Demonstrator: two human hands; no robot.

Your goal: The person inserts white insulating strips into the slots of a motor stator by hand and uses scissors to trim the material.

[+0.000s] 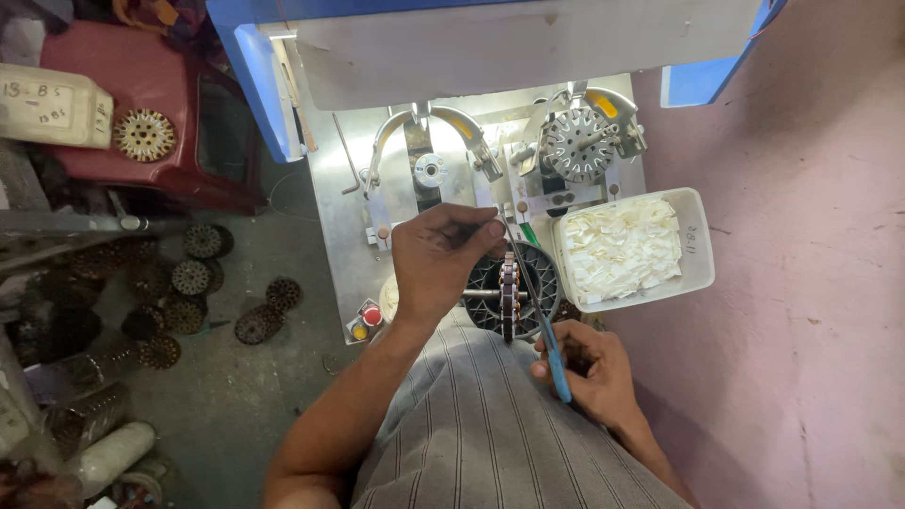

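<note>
Over the person's striped lap, the left hand point(436, 259) pinches its fingertips together just above a round slotted motor core point(510, 294) on a shaft; what the grip pinches is too small to tell. The right hand point(592, 372), just below and right of the core, has its grip clenched on a slim blue-handled tool point(554, 356) whose thin metal shank slants up across the core towards the left fingertips. Behind the core lies a dark ribbed round housing point(542, 269). Right of the core sits a white plastic tray point(698, 254) full of white paper strips point(622, 247). Beyond the core, a metal worktop point(339, 226) carries a fixture with curved arms point(429, 141) and a toothed grey wheel point(577, 143). Left of the core, on the floor point(226, 396), lie many dark round cores point(189, 278).
</note>
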